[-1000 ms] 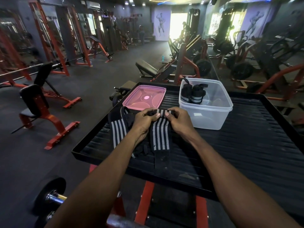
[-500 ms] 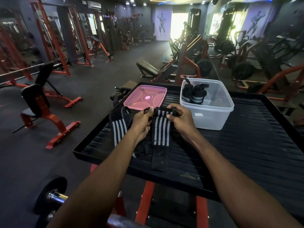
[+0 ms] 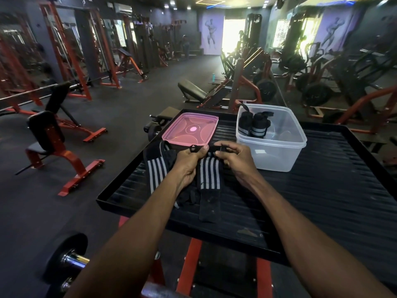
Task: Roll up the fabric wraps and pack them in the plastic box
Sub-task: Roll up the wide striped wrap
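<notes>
Fabric wrap, black with grey stripes, lies lengthwise on the black table; the left hand and right hand both pinch its far end, fingers curled. A second striped wrap lies just left. Two rolled wraps stand inside the plastic box, with the pink lid beside it.

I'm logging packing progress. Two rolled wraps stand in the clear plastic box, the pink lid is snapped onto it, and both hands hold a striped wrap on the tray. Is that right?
Not quite: the pink lid is off, lying on the black tray left of the open plastic box, as the head view shows. Two rolled wraps do stand inside, and the left hand and right hand do hold the striped wrap.
</notes>
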{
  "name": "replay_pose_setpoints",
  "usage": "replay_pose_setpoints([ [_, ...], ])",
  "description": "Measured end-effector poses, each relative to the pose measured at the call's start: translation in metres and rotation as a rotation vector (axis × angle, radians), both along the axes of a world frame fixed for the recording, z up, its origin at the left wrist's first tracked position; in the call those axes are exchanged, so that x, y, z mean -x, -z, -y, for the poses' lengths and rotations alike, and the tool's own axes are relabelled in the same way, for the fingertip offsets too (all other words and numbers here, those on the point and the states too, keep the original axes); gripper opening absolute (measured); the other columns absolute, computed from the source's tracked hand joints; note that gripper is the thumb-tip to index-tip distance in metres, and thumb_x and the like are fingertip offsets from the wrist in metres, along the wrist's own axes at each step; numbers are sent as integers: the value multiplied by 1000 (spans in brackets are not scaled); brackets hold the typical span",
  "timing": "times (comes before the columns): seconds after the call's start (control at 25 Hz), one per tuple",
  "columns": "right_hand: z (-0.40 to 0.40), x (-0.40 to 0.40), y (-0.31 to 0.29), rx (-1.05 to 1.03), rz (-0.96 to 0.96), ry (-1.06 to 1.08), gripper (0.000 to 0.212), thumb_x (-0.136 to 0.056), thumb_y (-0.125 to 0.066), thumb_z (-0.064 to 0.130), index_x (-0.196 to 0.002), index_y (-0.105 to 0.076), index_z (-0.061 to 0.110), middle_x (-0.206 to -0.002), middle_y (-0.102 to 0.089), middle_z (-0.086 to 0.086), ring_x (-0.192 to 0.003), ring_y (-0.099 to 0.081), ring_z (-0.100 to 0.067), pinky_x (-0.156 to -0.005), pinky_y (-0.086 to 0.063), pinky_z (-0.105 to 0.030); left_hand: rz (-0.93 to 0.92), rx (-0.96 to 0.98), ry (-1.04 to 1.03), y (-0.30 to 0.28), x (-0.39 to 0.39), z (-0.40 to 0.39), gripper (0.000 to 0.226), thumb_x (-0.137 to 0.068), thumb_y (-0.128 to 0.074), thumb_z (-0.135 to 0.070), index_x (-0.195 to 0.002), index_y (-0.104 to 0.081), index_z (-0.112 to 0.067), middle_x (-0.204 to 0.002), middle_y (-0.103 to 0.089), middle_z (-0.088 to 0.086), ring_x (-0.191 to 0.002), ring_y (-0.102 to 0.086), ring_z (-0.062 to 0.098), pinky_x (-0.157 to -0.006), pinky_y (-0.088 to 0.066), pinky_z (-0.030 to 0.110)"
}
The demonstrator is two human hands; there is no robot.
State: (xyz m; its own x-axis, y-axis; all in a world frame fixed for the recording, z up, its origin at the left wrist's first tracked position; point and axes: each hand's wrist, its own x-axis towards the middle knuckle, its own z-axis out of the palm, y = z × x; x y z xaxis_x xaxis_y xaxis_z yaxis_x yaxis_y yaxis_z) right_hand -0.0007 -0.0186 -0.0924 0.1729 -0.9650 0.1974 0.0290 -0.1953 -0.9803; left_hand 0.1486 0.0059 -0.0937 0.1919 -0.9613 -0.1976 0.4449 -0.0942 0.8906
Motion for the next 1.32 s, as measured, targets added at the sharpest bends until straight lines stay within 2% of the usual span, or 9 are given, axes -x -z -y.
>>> replay_pose_setpoints([
  [0.08,1,0,2,-37,-74,11,7,-92,-69,16,-95,-76,15,-90,-76,-2,-74,-67,-6,-69,-53,-25,-3,16,-25,0,-1,0,16,-87,-70,-1,-103,-67,2,-93,-73,18,-79,-72,25,-74,-62,33],
  [0.16,4,0,7,-2,-157,30,16,-95,-66,21,-98,-77,10,-94,-77,-6,-82,-69,-10,-79,-55,-32,6,31,-32,0,-2,1,12,-88,-66,6,-99,-67,-1,-89,-73,16,-77,-73,22,-72,-62,32],
  [0.4,6,2,6,23,-26,68,31,-82,-73,-7,-110,-75,7,-100,-76,-6,-88,-71,-13,-86,-57,-25,-63,0,52,0,0,0,28,-86,-74,-12,-108,-68,5,-100,-73,23,-87,-73,29,-75,-62,36],
  [0.52,4,2,4,11,-18,19,31,-81,-73,-7,-106,-75,11,-96,-75,-4,-86,-70,-12,-80,-58,-24,-20,-20,28,1,-2,0,18,-87,-73,-8,-101,-69,1,-94,-74,23,-84,-73,31,-78,-62,40],
  [0.72,9,4,6,-101,-240,-8,24,-97,-62,35,-99,-72,12,-79,-69,4,-65,-58,-6,-55,-41,-21,47,10,17,4,-2,4,18,-89,-64,8,-102,-68,-3,-93,-73,14,-88,-70,25,-78,-60,34],
  [0.84,10,5,8,29,-187,48,9,-94,-67,14,-101,-73,15,-93,-75,-2,-83,-68,-15,-72,-55,-27,33,-16,95,3,0,2,15,-89,-68,-3,-104,-68,-7,-96,-73,14,-90,-71,26,-81,-61,41],
  [0.96,8,6,6,80,-150,1,30,-86,-70,-4,-101,-74,21,-94,-74,2,-89,-68,-12,-88,-56,-28,66,-41,98,2,0,1,14,-87,-74,-18,-93,-66,-8,-88,-74,13,-78,-72,24,-71,-61,37],
  [1.2,1,2,2,-185,-142,-96,19,-101,-59,23,-105,-68,7,-65,-65,3,-51,-55,-10,-48,-48,-28,150,10,4,8,-1,4,18,-86,-71,3,-90,-68,-14,-84,-71,10,-82,-67,26,-89,-55,49],
  [1.32,3,4,2,-126,-167,-45,14,-100,-57,11,-109,-65,4,-77,-66,-10,-46,-57,-16,-45,-48,-28,157,-1,33,6,-1,2,27,-83,-74,0,-101,-61,-16,-85,-71,7,-71,-68,22,-76,-60,48],
])
